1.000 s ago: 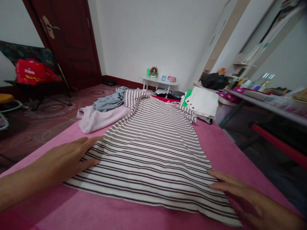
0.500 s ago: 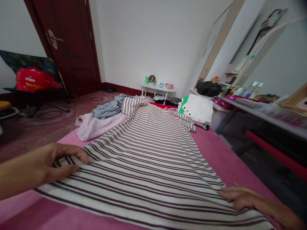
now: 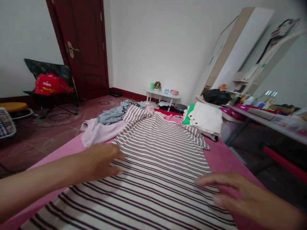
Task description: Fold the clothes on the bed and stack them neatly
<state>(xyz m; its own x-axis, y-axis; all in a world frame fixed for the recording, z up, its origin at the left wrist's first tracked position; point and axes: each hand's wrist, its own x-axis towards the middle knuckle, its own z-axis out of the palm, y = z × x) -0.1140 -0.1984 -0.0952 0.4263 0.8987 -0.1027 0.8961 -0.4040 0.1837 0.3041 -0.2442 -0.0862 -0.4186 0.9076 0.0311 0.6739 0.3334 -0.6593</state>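
Observation:
A white short-sleeved shirt (image 3: 153, 166) with dark stripes lies spread out, its hem toward me and its collar at the far end. Under it is a pink cloth surface (image 3: 223, 156). Over the shirt's left side is my left hand (image 3: 103, 161), thumb and fingers apart, with no cloth pinched in it. My right hand (image 3: 236, 195) is above the right edge of the shirt, its fingers spread and holding nothing. Whether either hand touches the fabric is hard to tell.
Grey clothes (image 3: 112, 113) and a pale pink garment (image 3: 100, 132) lie at the far left. Folded white clothing (image 3: 206, 116) is piled at the far right. Beyond are a small white table (image 3: 158, 93), a chair with a red bag (image 3: 51, 84), and a cluttered desk (image 3: 266, 118).
Both hands have left the shirt's lower corners and moved forward and inward along its sides. My left hand's pinch on the edge has opened. The view has shifted slightly.

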